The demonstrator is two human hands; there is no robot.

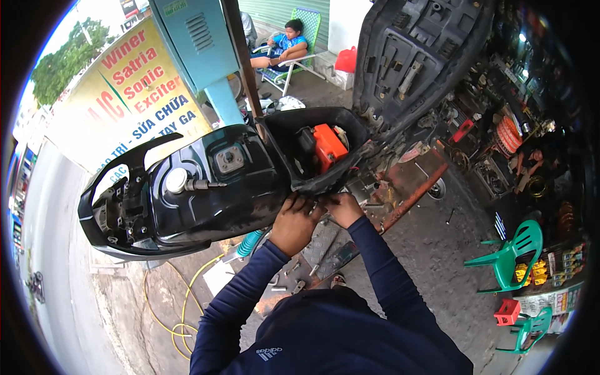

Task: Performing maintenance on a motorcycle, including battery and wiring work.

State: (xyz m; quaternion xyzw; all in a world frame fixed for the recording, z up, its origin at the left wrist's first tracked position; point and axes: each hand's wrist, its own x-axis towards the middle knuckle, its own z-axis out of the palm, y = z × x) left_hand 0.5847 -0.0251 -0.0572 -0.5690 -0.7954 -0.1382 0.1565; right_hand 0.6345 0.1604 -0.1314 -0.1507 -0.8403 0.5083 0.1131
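Observation:
A black scooter [206,187] stands in front of me with its seat [425,56] raised. The open under-seat tub [312,150] holds an orange box [328,145]. A white round cap [176,180] with a short tool stuck beside it sits on the rear body. My left hand [294,222] grips the lower edge of the black body panel just below the tub. My right hand [342,206] presses close to it on the same edge, fingers curled under. What the fingers hold is hidden.
A yellow hose [181,306] coils on the concrete at lower left. Green plastic chairs [515,253] and a red crate [506,311] stand at right, near shelves of parts [519,131]. A person sits on a folding chair [287,53] behind. A yellow signboard [125,94] leans at left.

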